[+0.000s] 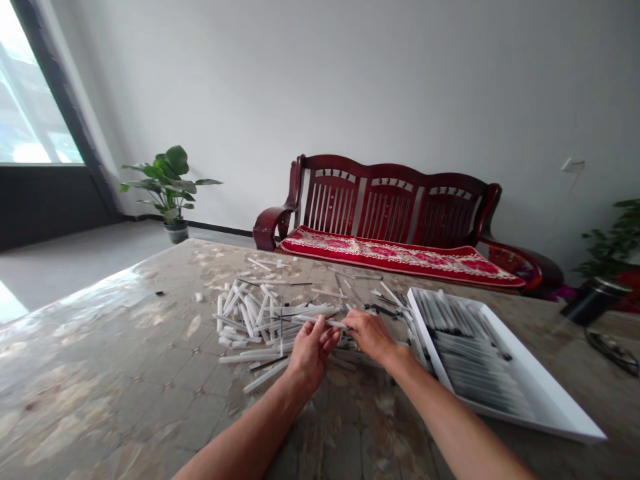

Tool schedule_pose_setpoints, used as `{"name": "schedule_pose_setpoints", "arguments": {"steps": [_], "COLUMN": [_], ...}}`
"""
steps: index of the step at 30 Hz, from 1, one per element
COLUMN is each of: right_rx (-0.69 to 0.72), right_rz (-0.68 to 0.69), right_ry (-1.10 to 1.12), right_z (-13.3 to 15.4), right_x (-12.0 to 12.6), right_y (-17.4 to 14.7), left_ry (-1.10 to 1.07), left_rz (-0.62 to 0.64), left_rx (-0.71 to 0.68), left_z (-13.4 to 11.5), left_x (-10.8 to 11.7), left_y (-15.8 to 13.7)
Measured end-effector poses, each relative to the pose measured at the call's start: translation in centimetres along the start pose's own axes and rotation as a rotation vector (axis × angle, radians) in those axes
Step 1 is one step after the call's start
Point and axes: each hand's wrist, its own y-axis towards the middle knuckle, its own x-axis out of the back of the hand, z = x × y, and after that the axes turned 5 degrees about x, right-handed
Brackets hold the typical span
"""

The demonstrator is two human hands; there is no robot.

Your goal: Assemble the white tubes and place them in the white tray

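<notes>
A slim white plastic tube (325,321) lies crosswise between my two hands. My left hand (309,347) is closed on it, thumb on top. At the tube's right end, the fingers of my right hand (369,333) are pinched together; whether they also grip a small part there is hidden. A loose pile of white tubes (250,313) spreads over the table to the left of and beyond my hands. Thin dark rods (385,311) lie scattered past my right hand. To the right, a white box (550,393) holds rows of translucent tubes with dark parts (475,373).
The patterned tabletop (165,373) stretches out on both sides. On the right stand a black cylindrical cup (595,301) and a dark coiled object (613,350). A red wooden bench (390,207) and a potted plant (173,183) are beyond the table.
</notes>
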Motion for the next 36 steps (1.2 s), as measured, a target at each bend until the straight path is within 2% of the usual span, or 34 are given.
{"name": "schedule_pose_setpoints", "arguments": {"steps": [7, 11, 14, 17, 19, 21, 27, 36], "right_rx": [0.033, -0.002, -0.092, -0.261, -0.353, -0.394, -0.330, -0.271], "right_rz": [0.024, 0.036, -0.121, -0.313, -0.377, -0.406, -0.436, -0.485], "right_ry": [-0.137, -0.100, 0.136, 0.524, 0.759, 0.868, 0.650, 0.478], "right_z": [-0.2, -0.1, -0.2, -0.2, 0.1, 0.6, 2.0, 2.2], "right_x": [-0.8, -0.8, -1.0, -1.8, -2.4, -2.7, -2.2, -1.9], "right_y": [0.2, 0.1, -0.6, -1.6, -2.2, -2.7, -3.1, -3.5], "left_ry": [0.015, 0.027, 0.034, 0.041, 0.047, 0.061, 0.106, 0.160], "left_rz": [-0.003, -0.013, -0.033, -0.037, -0.037, -0.036, -0.008, 0.037], "left_rx": [0.003, 0.008, 0.006, 0.001, -0.002, -0.009, -0.026, -0.066], "left_z": [0.1, 0.1, 0.1, 0.2, 0.3, 0.4, 0.6, 0.9], "left_x": [0.2, 0.1, 0.0, 0.0, 0.1, 0.1, 0.4, 0.9], "left_y": [0.4, 0.3, 0.3, 0.3, 0.3, 0.3, 0.2, 0.4]}}
